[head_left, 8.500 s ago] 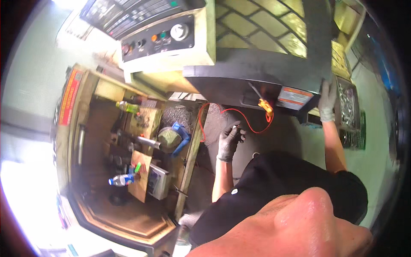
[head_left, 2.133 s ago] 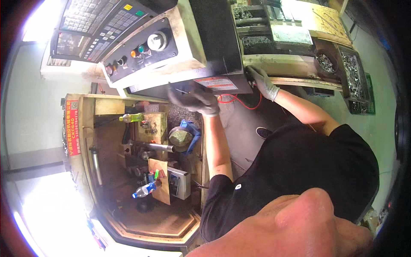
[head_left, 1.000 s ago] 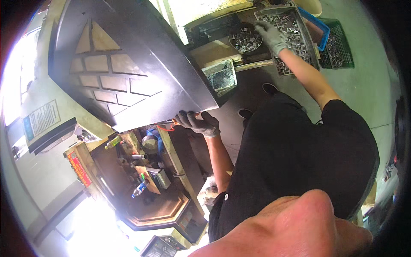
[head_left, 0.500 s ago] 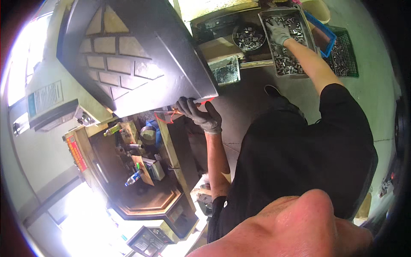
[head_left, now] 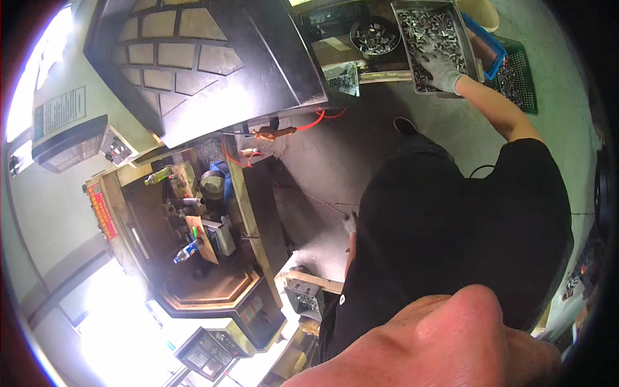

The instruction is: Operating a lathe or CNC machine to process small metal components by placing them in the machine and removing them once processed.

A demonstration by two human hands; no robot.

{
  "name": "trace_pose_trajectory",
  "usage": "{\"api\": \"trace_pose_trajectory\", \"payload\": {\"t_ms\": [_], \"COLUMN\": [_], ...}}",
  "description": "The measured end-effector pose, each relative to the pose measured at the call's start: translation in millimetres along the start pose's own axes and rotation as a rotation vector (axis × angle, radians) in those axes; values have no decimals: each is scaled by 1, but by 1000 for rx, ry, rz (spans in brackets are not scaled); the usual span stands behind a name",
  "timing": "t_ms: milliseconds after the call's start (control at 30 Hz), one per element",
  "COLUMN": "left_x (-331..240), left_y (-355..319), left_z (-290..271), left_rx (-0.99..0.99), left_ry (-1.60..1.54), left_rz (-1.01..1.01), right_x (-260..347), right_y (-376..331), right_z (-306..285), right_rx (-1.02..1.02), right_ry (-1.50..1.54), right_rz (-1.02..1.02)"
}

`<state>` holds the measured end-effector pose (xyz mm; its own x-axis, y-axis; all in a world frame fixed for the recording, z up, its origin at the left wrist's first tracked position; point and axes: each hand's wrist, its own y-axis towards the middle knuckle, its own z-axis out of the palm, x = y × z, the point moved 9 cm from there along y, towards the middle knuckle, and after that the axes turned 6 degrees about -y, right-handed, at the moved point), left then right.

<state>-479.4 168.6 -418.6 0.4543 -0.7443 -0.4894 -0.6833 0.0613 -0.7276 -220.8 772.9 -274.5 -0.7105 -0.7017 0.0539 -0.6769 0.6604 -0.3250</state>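
Note:
My right hand (head_left: 443, 73), in a light grey glove, lies at the near end of a grey metal tray (head_left: 474, 72). Its fingers are stretched out and apart over the small metal parts (head_left: 438, 32) that fill the tray; it looks open, though the fingertips are partly lost among them. My left hand (head_left: 350, 224), also gloved, hangs low beside my body. My black shirt covers most of it, so its fingers cannot be made out. Left of the tray stands a round pan (head_left: 375, 42) with more metal pieces.
A large machine door (head_left: 271, 77) fills the upper left. Below it are an orange-brown air gun (head_left: 274, 133) and a red hose (head_left: 311, 124). A blue crate (head_left: 495, 58) and a green basket (head_left: 530, 90) stand right of the tray. Bottles lie on the machine at left.
My left hand has left the machine door's lower edge and dropped beside my body. My right hand has moved nearer within the tray. The whole view has shifted slightly.

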Motion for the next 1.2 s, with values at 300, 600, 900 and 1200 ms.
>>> {"api": "trace_pose_trajectory", "payload": {"t_ms": [300,600,900,1200], "left_x": [58,33,75,154], "left_y": [19,15,-4,10], "left_z": [-20,-29,-49,-43], "left_rx": [66,49,53,84], "left_ry": [-273,-564,-524,-579], "left_rz": [-118,17,-75,-35], "right_x": [17,-4,-5,-14], "right_y": [7,32,-2,4], "right_z": [2,18,-11,24], "right_rx": [-1,43,63,167], "right_ry": [15,-61,-83,-317], "right_rz": [-1,28,73,-240]}}
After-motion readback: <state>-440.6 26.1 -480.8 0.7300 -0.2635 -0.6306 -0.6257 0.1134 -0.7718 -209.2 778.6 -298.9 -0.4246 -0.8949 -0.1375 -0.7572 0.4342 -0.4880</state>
